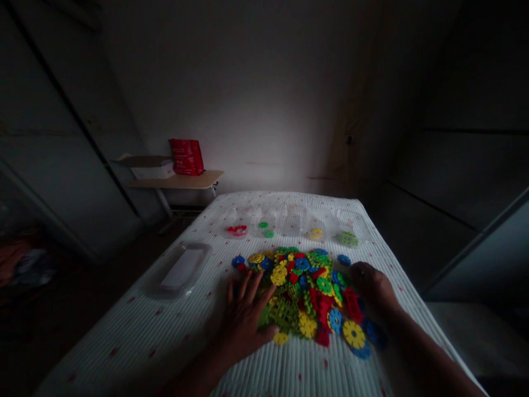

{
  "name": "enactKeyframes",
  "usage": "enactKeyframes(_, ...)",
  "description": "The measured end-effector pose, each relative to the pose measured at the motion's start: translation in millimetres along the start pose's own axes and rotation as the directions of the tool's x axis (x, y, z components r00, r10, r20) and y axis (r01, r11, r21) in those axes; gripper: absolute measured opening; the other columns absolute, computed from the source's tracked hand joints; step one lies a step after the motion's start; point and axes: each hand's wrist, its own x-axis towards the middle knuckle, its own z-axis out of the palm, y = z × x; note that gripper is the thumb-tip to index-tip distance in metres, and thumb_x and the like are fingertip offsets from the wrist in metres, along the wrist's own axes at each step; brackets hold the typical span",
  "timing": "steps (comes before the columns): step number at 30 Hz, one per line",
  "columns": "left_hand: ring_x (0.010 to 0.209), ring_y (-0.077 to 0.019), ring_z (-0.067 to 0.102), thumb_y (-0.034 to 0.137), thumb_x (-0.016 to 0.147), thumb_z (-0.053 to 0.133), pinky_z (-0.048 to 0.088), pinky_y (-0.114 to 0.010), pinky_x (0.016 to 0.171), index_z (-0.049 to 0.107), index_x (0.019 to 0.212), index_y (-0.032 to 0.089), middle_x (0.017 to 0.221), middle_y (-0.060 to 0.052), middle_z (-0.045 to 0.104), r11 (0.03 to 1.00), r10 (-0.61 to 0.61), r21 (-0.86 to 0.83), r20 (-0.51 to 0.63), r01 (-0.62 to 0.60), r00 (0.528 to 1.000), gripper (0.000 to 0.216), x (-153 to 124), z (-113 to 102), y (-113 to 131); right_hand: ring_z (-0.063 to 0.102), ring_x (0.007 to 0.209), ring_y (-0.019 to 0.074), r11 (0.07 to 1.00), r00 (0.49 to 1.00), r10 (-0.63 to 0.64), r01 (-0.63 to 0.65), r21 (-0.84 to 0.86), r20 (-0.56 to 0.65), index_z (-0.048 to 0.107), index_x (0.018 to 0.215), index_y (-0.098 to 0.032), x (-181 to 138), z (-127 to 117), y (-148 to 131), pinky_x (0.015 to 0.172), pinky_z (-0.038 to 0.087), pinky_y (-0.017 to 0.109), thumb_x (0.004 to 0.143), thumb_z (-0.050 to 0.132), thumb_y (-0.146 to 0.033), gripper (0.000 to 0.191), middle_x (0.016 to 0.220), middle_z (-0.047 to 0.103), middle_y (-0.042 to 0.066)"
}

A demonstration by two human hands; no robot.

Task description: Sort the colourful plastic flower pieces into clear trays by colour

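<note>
A heap of flat plastic building pieces [308,286] in red, yellow, blue and green lies on a white dotted cloth. My left hand [243,317] rests flat at the heap's left edge, fingers spread and touching the pieces. At the heap's right edge my right hand [372,284] lies over the pieces with its fingers curled downward; whether anything is in them I cannot tell. Behind the heap stands a row of clear containers [289,223], holding a few red, green and yellow pieces sorted by colour.
A clear plastic lid or tray [179,270] lies left of the heap on the covered table [136,342]. At the back left, a small wooden shelf [177,181] carries a red packet [187,156] and a flat box. The room is dim.
</note>
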Motion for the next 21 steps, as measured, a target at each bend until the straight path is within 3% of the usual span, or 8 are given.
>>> enactKeyframes(7, 0.134, -0.0377, 0.024, 0.052, 0.070, 0.060, 0.005, -0.066, 0.104, 0.034, 0.139, 0.033, 0.150, -0.011, 0.025, 1.000, 0.015, -0.014, -0.039, -0.015, 0.999, 0.076, 19, 4, -8, 0.060, 0.070, 0.0150, 1.000, 0.999, -0.011, 0.011, -0.017, 0.039, 0.061, 0.081, -0.022, 1, -1, 2, 0.059, 0.039, 0.022, 0.082, 0.041, -0.033, 0.023, 0.082, 0.065, 0.004)
enactKeyframes(10, 0.130, -0.0359, 0.032, 0.059, 0.070, 0.056, 0.001, -0.063, 0.106, 0.038, 0.137, 0.030, 0.146, -0.011, 0.034, 0.997, 0.069, -0.026, -0.106, -0.072, 0.992, 0.076, 18, 2, -9, 0.061, 0.070, 0.0154, 1.000, 1.000, -0.006, 0.006, -0.010, 0.005, 0.062, 0.080, -0.021, 0, -1, 2, 0.059, 0.039, 0.023, 0.081, 0.041, -0.032, 0.024, 0.082, 0.066, 0.005)
enactKeyframes(13, 0.125, -0.0300, 0.042, 0.051, 0.078, 0.052, 0.004, -0.057, 0.109, 0.044, 0.133, 0.026, 0.139, -0.011, 0.045, 0.995, 0.087, -0.038, -0.216, -0.097, 0.973, 0.062, 14, -3, -12, 0.060, 0.070, 0.0155, 1.000, 1.000, -0.005, 0.005, -0.002, -0.017, 0.063, 0.084, -0.021, 0, 0, 1, 0.058, 0.040, 0.023, 0.082, 0.041, -0.032, 0.025, 0.085, 0.067, 0.005)
enactKeyframes(17, 0.116, -0.0243, 0.051, 0.034, 0.085, 0.046, 0.024, -0.049, 0.108, 0.054, 0.123, 0.022, 0.127, -0.010, 0.056, 0.990, -0.073, -0.142, -0.367, 0.022, 0.927, 0.040, 12, -5, -26, 0.061, 0.073, 0.0155, 1.000, 0.998, -0.001, -0.001, -0.026, -0.056, 0.063, 0.092, -0.020, 5, 1, 0, 0.060, 0.042, 0.023, 0.085, 0.038, -0.034, 0.029, 0.093, 0.065, 0.006)
enactKeyframes(21, 0.105, -0.0216, 0.059, 0.034, 0.087, 0.040, 0.046, -0.037, 0.090, 0.058, 0.113, 0.020, 0.113, -0.009, 0.064, 0.906, -0.321, -0.396, -0.416, 0.147, 0.851, 0.035, 14, -1, -46, 0.062, 0.083, 0.0177, 0.998, 0.997, -0.006, 0.001, -0.068, -0.071, 0.062, 0.105, -0.019, 18, 1, -2, 0.066, 0.044, 0.025, 0.086, 0.039, -0.036, 0.034, 0.105, 0.063, 0.009)
